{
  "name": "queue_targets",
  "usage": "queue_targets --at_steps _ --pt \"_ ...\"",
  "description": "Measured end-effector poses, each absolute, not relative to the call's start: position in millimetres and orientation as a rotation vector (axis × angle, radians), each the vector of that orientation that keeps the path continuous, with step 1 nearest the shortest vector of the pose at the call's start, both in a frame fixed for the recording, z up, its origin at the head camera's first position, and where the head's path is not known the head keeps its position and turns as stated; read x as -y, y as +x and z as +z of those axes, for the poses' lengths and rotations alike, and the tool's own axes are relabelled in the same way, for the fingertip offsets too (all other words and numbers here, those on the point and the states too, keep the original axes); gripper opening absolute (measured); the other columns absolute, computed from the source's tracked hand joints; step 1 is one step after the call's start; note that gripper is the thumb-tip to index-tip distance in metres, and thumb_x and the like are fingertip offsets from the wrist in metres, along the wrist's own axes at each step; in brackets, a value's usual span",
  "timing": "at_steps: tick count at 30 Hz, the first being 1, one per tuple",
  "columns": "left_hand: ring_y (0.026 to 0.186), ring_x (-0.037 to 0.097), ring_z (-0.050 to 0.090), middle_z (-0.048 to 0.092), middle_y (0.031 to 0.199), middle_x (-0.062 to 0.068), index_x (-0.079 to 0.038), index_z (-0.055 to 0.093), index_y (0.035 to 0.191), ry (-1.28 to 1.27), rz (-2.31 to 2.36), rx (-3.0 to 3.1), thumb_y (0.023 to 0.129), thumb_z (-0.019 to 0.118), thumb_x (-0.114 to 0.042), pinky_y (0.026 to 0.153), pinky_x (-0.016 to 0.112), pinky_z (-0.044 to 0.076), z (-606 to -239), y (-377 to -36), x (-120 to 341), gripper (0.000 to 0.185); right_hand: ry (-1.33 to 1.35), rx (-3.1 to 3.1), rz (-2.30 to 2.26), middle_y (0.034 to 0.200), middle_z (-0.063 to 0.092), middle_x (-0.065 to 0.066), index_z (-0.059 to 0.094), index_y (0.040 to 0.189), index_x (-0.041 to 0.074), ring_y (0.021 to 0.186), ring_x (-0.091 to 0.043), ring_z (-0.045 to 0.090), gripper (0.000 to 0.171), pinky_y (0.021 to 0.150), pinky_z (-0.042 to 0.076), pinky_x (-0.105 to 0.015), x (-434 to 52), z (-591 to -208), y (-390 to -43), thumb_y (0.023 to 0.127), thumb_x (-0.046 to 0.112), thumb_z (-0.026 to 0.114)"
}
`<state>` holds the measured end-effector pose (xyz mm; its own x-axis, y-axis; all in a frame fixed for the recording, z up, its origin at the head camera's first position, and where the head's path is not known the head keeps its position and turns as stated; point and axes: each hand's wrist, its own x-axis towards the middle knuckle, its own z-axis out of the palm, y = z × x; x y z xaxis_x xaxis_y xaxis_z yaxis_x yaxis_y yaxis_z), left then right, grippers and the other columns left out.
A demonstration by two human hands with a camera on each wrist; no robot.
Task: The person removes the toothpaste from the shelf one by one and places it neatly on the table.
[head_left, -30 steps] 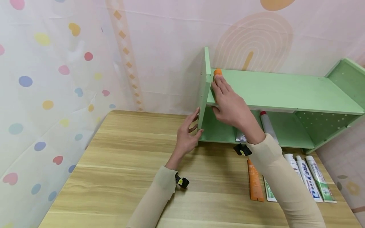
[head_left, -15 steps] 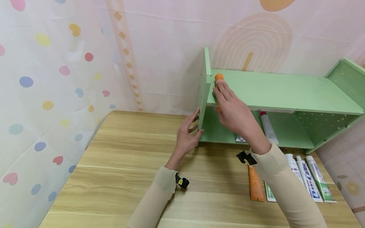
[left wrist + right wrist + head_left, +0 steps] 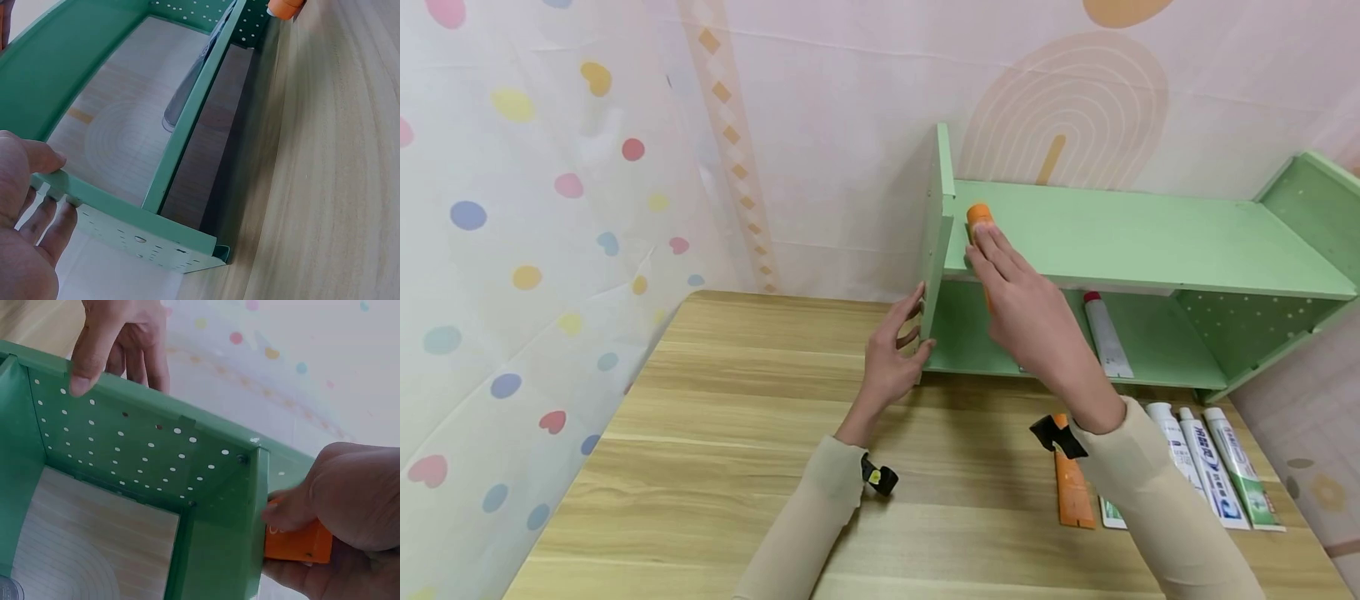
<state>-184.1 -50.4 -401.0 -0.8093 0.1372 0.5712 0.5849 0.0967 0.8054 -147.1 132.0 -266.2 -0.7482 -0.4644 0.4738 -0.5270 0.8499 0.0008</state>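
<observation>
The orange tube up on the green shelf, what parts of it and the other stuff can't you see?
- Orange tube: in the head view the right hand covers all but its cap end; the right wrist view shows only one orange end.
- Tube on the lower shelf: print too small to read.
- Orange tube on the table: its top hides behind the right sleeve.
- Left hand: fingertips hidden behind the shelf's side panel.

1. Head view: taken from above, facing forward-down over table (image 3: 715, 467) toward green shelf (image 3: 1150, 242).
2. Wrist views: close-range, aimed at shelf's left end panel (image 3: 144, 234) (image 3: 144, 447), shared by all three.
</observation>
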Motion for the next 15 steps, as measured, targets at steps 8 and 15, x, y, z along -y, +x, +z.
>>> queue_targets --at_steps 8,15 --pt "0.136 0.038 0.054 0.053 0.149 0.018 -0.006 0.044 0.155 -0.719 -1.735 2.039 0.087 0.068 0.017 0.101 0.052 0.057 -401.2 -185.6 49.8 0.076 0.695 2.494 0.155 0.167 0.032 -0.016 0.042 0.153 -0.005 0.157 -0.030 0.028 0.074 0.053 0.036 -0.029 -135.3 -277.3 -131.6 0.082 -0.025 0.052" --pt "0.137 0.038 0.054 0.052 0.149 0.017 -0.008 0.043 0.156 -0.713 -1.744 2.037 0.087 0.068 0.016 0.101 0.053 0.056 -402.4 -185.4 48.6 0.077 0.687 2.493 0.161 0.169 0.029 -0.014 0.038 0.156 -0.003 0.158 -0.029 0.026 0.080 0.055 0.027 -0.028 -141.2 -282.1 -123.7 0.080 -0.028 0.050"
